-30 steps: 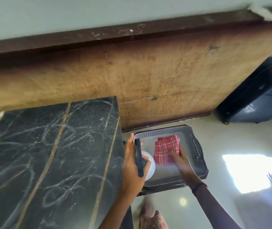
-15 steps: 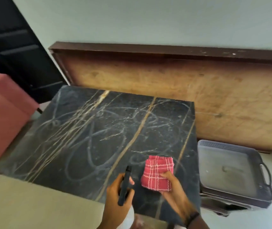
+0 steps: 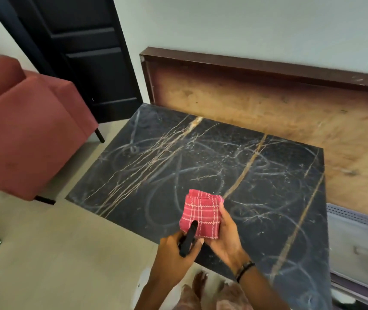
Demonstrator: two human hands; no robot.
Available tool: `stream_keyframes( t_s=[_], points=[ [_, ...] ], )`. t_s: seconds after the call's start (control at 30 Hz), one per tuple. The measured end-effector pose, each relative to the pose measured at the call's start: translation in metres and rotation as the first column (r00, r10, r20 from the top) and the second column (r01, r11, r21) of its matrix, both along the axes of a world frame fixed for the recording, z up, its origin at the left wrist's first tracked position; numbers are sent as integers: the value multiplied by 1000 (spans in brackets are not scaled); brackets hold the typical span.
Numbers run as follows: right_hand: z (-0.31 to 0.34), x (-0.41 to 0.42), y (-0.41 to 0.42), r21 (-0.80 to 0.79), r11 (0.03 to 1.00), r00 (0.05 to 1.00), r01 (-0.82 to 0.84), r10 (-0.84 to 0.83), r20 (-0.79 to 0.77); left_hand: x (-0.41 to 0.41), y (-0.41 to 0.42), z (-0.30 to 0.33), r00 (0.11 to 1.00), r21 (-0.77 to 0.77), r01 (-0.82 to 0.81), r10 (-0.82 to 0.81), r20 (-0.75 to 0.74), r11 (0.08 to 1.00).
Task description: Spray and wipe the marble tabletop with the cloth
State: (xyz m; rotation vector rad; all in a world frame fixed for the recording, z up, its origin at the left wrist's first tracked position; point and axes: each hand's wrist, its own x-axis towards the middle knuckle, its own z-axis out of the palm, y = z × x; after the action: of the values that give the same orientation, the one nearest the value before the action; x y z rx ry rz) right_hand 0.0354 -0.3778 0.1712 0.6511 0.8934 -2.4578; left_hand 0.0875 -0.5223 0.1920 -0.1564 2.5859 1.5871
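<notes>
A black marble tabletop (image 3: 200,164) with gold veins and pale smear marks fills the middle of the view. Over its near edge my right hand (image 3: 225,238) holds a folded red checked cloth (image 3: 200,211) from the right side. My left hand (image 3: 174,253) is closed around the black head of a spray bottle (image 3: 187,241), whose tip overlaps the cloth's lower edge. The bottle's body is hidden under my hand.
A grey plastic tray (image 3: 357,242) sits low beside the table's right edge. A wooden board (image 3: 268,104) leans on the wall behind the table. A red armchair (image 3: 22,130) stands at the left, in front of a dark door (image 3: 84,52). My bare foot (image 3: 199,280) shows below.
My right hand took the cloth out of the grey tray and brought it over the tabletop. Both hands have come together near the front edge, and the view swung left.
</notes>
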Motion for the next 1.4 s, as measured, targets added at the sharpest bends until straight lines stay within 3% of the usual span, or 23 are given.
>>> stream_keyframes(
  t_s=[0.2,0.37,0.6,0.8,1.03,1.2,1.4],
  points=[
    [5,-8,-8,-5,998,998,-60,60,-23,-11,1,1,1000,-62,-24,24,8,998],
    [2,-19,-6,40,993,993,-109,111,-33,-12,9,11,997,-29,29,-27,76,999],
    [-1,-28,-4,-4,991,991,-131,130,-35,-20,17,9,987,-22,-112,114,109,993],
    [-9,-34,0,-43,987,987,-155,153,-44,-19,11,21,976,29,-104,96,196,994],
    [-8,-37,-11,-107,977,983,-183,182,-23,-24,-15,36,893,195,-276,176,415,941],
    [0,-45,-33,-123,969,977,-213,210,-35,-36,-40,39,875,179,-296,192,444,938],
    [-7,-68,-86,-113,964,971,-239,234,-54,-67,-104,47,915,306,-202,68,398,930]
  ],
)
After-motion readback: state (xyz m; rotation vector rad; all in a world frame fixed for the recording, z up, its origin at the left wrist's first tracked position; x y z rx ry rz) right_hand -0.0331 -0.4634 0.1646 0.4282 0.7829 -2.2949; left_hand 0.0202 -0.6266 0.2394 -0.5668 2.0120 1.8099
